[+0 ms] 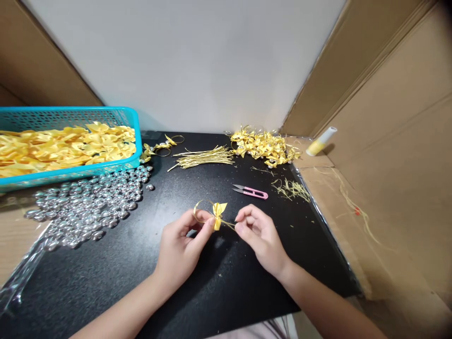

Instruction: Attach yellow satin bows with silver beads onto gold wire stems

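Note:
Between thumb and fingers, my left hand point(185, 238) pinches a yellow ribbon bow point(218, 214) beside a loop of gold cord point(198, 207). The cord's two tail ends point(229, 224) stick out to the right of the bow, and my right hand point(259, 235) has its thumb and forefinger closed on their tips. Both hands are just above the black table. Beyond them lies a pair of pink-handled thread snips point(250, 191), its blades pointing left. Whether a bead sits in the bow is hidden.
A turquoise basket point(138, 136) of yellow bows stands at the left, with silver beads point(95, 202) spread before it. Gold cords point(205, 157) lie at the back, beside a heap of finished bows point(263, 146). Cord scraps point(291, 189) and a thread spool point(321, 141) are at the right.

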The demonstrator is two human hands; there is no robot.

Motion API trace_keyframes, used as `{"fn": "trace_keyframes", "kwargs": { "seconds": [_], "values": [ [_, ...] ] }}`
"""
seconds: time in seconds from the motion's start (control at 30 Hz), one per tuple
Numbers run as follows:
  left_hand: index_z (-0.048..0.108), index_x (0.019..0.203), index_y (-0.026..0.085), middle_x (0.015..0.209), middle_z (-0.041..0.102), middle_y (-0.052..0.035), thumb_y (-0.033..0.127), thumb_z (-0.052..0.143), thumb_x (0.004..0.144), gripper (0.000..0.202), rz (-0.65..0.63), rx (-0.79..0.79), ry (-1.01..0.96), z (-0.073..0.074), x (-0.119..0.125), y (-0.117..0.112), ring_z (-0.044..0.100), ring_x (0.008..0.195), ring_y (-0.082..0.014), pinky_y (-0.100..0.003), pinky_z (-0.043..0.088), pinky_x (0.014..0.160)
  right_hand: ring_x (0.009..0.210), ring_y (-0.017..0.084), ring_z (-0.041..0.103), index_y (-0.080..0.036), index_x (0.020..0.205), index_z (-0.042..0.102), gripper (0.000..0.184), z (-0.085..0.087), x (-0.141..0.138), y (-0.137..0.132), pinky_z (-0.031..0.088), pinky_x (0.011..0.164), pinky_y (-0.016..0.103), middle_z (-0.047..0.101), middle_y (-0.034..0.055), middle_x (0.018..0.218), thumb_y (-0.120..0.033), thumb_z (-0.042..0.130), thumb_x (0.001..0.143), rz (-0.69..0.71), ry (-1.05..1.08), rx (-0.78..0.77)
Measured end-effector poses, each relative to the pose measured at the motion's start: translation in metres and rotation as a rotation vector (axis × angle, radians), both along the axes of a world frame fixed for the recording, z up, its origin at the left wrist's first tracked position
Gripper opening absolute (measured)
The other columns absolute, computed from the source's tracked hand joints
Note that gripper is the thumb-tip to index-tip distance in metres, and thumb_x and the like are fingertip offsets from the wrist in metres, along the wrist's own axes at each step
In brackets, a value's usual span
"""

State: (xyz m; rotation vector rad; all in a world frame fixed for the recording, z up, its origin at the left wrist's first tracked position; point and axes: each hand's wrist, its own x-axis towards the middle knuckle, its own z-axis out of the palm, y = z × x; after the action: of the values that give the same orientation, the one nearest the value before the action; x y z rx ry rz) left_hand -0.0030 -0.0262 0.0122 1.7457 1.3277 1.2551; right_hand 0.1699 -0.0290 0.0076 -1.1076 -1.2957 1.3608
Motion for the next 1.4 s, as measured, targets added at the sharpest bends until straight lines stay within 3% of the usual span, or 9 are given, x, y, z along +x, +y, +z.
{"fn": "trace_keyframes", "kwargs": {
  "seconds": [0.13, 0.23, 0.3, 0.43, 0.67, 0.83, 0.97, 1.3, 1.4],
  "values": [
    [0.063, 0.074, 0.016, 0.062, 0.067, 0.0009, 0.019, 0.057, 0.087, 0.015, -0.016, -0.029, -0.025, -0.001, -0.002, 0.001, 0.063, 0.052, -0.0099, -0.017, 0.05, 0.05, 0.07, 0.016, 0.052, -0.022, 0.086, 0.056, 0.003, 0.001, 0.011, 0.0, 0.042, 0.068, 0.031, 0.055, 0.0003, 0.073, -0.022, 0.059, 0.084, -0.154, -0.119, 0.283],
    [0.063, 0.076, 0.017, 0.065, 0.069, 0.0014, 0.016, 0.058, 0.087, 0.011, -0.037, 0.055, 0.094, -0.004, -0.005, 0.0, 0.064, 0.053, -0.0094, -0.016, 0.05, 0.052, 0.096, 0.023, 0.057, -0.024, 0.093, 0.06, 0.015, 0.003, 0.019, -0.001, 0.043, 0.087, 0.041, 0.062, 0.0055, 0.099, -0.014, 0.058, 0.081, -0.298, -0.234, 0.575],
    [0.063, 0.08, 0.017, 0.067, 0.07, 0.0014, 0.015, 0.057, 0.087, 0.009, -0.08, 0.15, 0.211, -0.007, -0.006, -0.001, 0.064, 0.054, -0.0091, -0.016, 0.049, 0.053, 0.109, 0.026, 0.053, -0.026, 0.096, 0.062, 0.022, 0.007, 0.021, 0.0, 0.04, 0.094, 0.046, 0.059, 0.0061, 0.116, -0.012, 0.058, 0.079, -0.359, -0.306, 0.694],
    [0.06, 0.082, 0.016, 0.066, 0.067, 0.0003, 0.015, 0.053, 0.091, 0.012, -0.162, 0.386, 0.413, -0.013, -0.007, -0.002, 0.062, 0.054, -0.0096, -0.018, 0.047, 0.053, 0.109, 0.026, 0.052, -0.026, 0.085, 0.068, 0.015, 0.016, 0.014, 0.003, 0.038, 0.098, 0.046, 0.06, 0.0043, 0.116, -0.014, 0.063, 0.077, -0.195, -0.551, 0.764],
    [0.053, 0.078, 0.016, 0.069, 0.065, -0.0006, 0.016, 0.044, 0.097, 0.02, -0.201, 0.549, 0.586, -0.016, -0.009, 0.0, 0.057, 0.056, -0.0116, -0.022, 0.045, 0.055, 0.119, 0.028, 0.044, -0.021, 0.095, 0.07, 0.014, 0.019, -0.005, 0.002, 0.031, 0.105, 0.049, 0.056, 0.0077, 0.13, -0.021, 0.061, 0.084, -0.039, -0.822, 0.582],
    [0.053, 0.079, 0.016, 0.064, 0.062, -0.0001, 0.018, 0.038, 0.099, 0.025, -0.198, 0.565, 0.64, -0.015, -0.011, 0.002, 0.055, 0.052, -0.0121, -0.022, 0.042, 0.051, 0.121, 0.024, 0.044, -0.021, 0.091, 0.069, 0.013, 0.017, -0.006, 0.006, 0.034, 0.105, 0.043, 0.056, 0.0066, 0.126, -0.018, 0.058, 0.086, 0.089, -0.674, 0.341],
    [0.054, 0.079, 0.016, 0.063, 0.061, 0.0004, 0.02, 0.04, 0.098, 0.024, -0.19, 0.52, 0.593, -0.019, -0.01, 0.004, 0.054, 0.051, -0.0111, -0.021, 0.041, 0.05, 0.116, 0.021, 0.05, -0.021, 0.081, 0.067, 0.006, 0.012, -0.006, 0.01, 0.036, 0.103, 0.039, 0.06, 0.0046, 0.118, -0.017, 0.063, 0.082, 0.079, -0.499, 0.196],
    [0.06, 0.082, 0.017, 0.064, 0.064, 0.0025, 0.022, 0.051, 0.092, 0.014, -0.27, 0.153, 0.342, -0.012, -0.009, 0.002, 0.057, 0.052, -0.0079, -0.015, 0.042, 0.052, 0.105, 0.019, 0.052, -0.024, 0.079, 0.071, 0.007, -0.007, -0.006, 0.005, 0.039, 0.095, 0.037, 0.055, 0.0035, 0.104, -0.02, 0.068, 0.081, -0.077, -0.314, 0.26],
    [0.061, 0.081, 0.017, 0.064, 0.065, 0.0025, 0.021, 0.052, 0.091, 0.014, -0.299, 0.083, 0.32, -0.011, -0.011, 0.004, 0.058, 0.054, -0.0081, -0.015, 0.042, 0.054, 0.101, 0.017, 0.053, -0.025, 0.078, 0.07, 0.006, -0.009, -0.003, 0.011, 0.04, 0.093, 0.034, 0.055, 0.002, 0.098, -0.022, 0.068, 0.083, -0.146, -0.151, 0.306]
  ]
}}
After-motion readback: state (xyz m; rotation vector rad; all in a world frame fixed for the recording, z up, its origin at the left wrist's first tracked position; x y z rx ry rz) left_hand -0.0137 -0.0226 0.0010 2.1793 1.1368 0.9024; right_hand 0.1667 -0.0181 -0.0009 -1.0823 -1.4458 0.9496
